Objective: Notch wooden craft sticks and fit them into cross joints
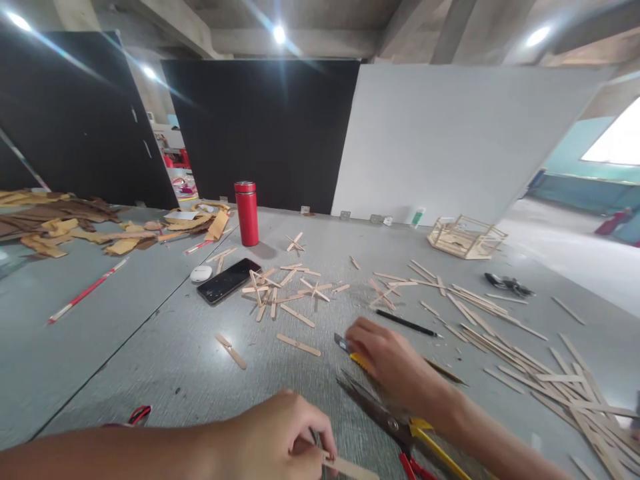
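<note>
My left hand [295, 433], at the bottom edge, is closed on a flat wooden craft stick [353, 469] that points to the right. My right hand [377, 350] is slightly blurred, its fingers curled over a yellow utility knife [359, 362] on the table; the blade sticks out to the left of the fingers. Just below it lie metal shears [377, 412] with their points toward the upper left. Loose craft sticks [299, 345] lie ahead of my hands, some joined into small crossed pieces [315, 290].
A black pen [407, 323] lies beyond my right hand. Many thin sticks [530, 360] spread over the right side. Further back are a phone [229, 280], a red flask [247, 215], a wooden stick frame [466, 238] and brown scraps [55, 223]. Upright panels [265, 133] edge the table.
</note>
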`<state>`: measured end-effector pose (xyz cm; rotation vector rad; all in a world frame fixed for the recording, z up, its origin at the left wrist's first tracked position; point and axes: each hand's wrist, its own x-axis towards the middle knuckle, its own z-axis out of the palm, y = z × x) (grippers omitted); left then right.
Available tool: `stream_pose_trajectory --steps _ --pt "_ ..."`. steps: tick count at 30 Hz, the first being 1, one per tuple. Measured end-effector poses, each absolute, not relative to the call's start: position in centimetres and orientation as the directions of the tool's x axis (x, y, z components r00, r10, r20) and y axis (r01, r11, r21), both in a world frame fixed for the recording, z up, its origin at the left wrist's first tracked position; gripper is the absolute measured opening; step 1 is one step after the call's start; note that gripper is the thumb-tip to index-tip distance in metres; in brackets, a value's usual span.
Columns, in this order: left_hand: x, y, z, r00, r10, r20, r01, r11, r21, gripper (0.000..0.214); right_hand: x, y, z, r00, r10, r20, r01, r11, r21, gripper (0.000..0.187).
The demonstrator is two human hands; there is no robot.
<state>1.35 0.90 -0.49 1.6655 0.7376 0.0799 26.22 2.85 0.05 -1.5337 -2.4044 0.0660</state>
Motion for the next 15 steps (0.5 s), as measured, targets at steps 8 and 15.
stream_pose_trajectory --steps 8,15 --pt "1.4 0.7 -0.9 0.809 0.508 -0.295 0.42 -0.149 0.895 0.02 20.0 3.9 -0.9 -0.402 0.875 0.272 0.811 0.477 -0.337 0.026" --pt "1.6 0.5 -0.7 0.775 0.537 -0.333 0.417 -0.038 0.908 0.016 21.8 3.7 -1.4 -0.332 0.903 0.272 0.74 0.428 -0.519 0.017"
